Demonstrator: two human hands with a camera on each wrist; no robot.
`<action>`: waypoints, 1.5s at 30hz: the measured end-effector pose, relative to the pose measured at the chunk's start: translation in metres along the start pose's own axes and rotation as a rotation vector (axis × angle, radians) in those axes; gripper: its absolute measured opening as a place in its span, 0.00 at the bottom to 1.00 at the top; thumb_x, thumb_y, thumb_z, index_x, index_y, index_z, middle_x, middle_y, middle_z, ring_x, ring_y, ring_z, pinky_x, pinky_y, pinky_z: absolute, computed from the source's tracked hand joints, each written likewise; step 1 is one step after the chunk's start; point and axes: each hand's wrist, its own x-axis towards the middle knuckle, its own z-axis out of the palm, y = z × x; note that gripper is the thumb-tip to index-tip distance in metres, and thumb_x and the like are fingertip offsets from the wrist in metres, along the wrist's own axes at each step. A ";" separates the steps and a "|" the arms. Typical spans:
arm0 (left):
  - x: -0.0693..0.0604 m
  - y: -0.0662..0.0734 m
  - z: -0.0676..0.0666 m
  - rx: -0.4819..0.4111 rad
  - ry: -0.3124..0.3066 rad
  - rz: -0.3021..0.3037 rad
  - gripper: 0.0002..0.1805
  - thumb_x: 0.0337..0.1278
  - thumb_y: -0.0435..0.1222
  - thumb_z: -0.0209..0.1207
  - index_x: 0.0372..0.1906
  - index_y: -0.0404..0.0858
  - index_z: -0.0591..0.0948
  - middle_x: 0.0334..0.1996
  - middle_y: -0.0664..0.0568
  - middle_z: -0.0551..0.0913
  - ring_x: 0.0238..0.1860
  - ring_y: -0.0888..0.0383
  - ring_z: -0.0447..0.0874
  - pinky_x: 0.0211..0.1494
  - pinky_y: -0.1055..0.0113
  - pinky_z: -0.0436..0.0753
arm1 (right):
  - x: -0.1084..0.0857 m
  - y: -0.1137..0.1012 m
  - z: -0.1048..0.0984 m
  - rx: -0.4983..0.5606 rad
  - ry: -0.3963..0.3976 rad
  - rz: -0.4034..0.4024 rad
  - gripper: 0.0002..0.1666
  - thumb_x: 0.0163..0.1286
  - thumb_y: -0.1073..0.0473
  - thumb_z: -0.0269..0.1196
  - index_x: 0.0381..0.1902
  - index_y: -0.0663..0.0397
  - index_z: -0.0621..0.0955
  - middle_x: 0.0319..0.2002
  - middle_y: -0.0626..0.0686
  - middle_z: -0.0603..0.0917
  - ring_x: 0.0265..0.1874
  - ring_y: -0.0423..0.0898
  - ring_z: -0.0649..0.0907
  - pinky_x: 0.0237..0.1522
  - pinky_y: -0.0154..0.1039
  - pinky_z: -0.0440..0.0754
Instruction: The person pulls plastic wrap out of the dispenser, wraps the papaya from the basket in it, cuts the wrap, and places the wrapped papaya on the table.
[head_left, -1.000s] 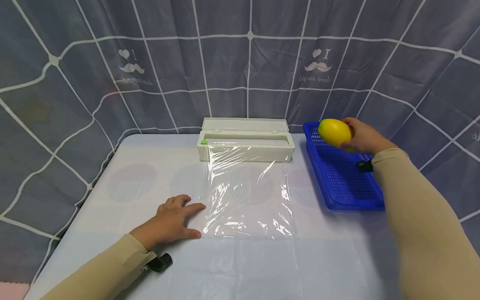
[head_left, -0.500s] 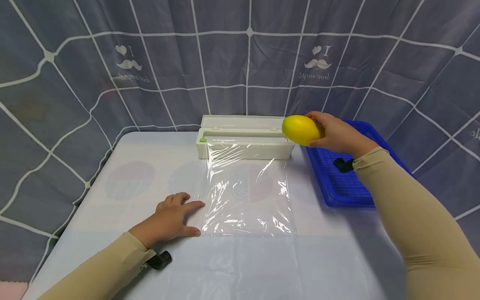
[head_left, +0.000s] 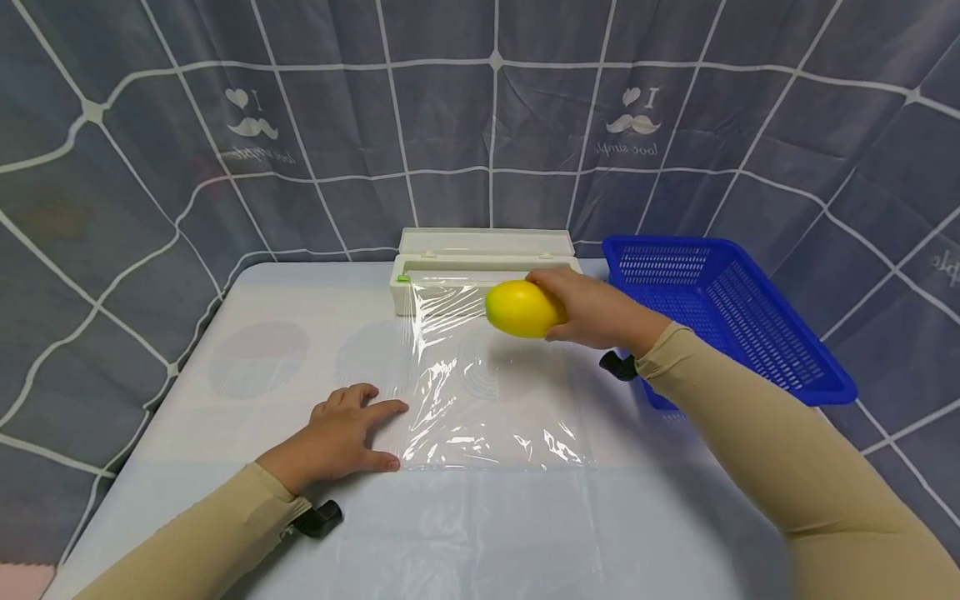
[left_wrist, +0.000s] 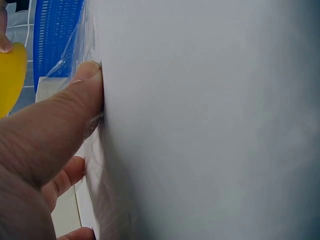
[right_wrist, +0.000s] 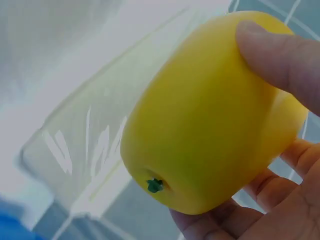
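At the left, the person's left hand (head_left: 337, 437) lies with fingers spread on the tabletop, thumb and forefinger reaching the near edge of the clear cling film (head_left: 480, 425). The film dispenser (head_left: 401, 300) stands behind, its lid (head_left: 486, 242) raised and a green slider (head_left: 403, 278) at its left end; the film is drawn out over its front and laid fairly flat, so that part looks done, though the sheet still appears joined to the roll. Above the film's far right part, the yellow oval fruit (head_left: 523, 308) hangs in the right hand (head_left: 600, 312), which grips it between thumb and fingers; it is out over the film but not yet set down, and nothing is wrapped. Farther right sits the blue plastic basket (head_left: 660, 242), partly behind the right forearm. The left wrist view adds the left thumb (left_wrist: 65, 115) close up, the film puckered around its tip, which the head view is too distant to show; the right wrist view alone reveals the fruit's small dark green stem (right_wrist: 154, 185) and the fingers curled beneath.
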 end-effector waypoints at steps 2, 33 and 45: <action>0.000 0.000 0.000 -0.001 0.000 -0.001 0.44 0.45 0.60 0.78 0.71 0.59 0.77 0.71 0.35 0.69 0.69 0.29 0.66 0.64 0.30 0.69 | 0.005 -0.007 0.011 -0.009 -0.015 -0.034 0.46 0.61 0.60 0.79 0.74 0.47 0.71 0.66 0.55 0.79 0.62 0.56 0.80 0.71 0.59 0.76; -0.002 0.002 -0.002 0.019 -0.010 -0.009 0.45 0.44 0.62 0.77 0.72 0.60 0.77 0.71 0.35 0.68 0.69 0.30 0.66 0.64 0.31 0.69 | 0.025 -0.031 0.082 0.017 -0.156 -0.063 0.49 0.60 0.56 0.79 0.76 0.46 0.70 0.69 0.54 0.78 0.66 0.53 0.80 0.74 0.54 0.75; 0.001 -0.001 0.000 0.016 -0.003 -0.011 0.44 0.45 0.60 0.78 0.72 0.59 0.77 0.71 0.35 0.68 0.69 0.30 0.66 0.64 0.31 0.69 | 0.023 -0.027 0.088 0.054 -0.183 -0.052 0.49 0.61 0.56 0.78 0.77 0.44 0.69 0.70 0.54 0.77 0.68 0.53 0.78 0.75 0.54 0.73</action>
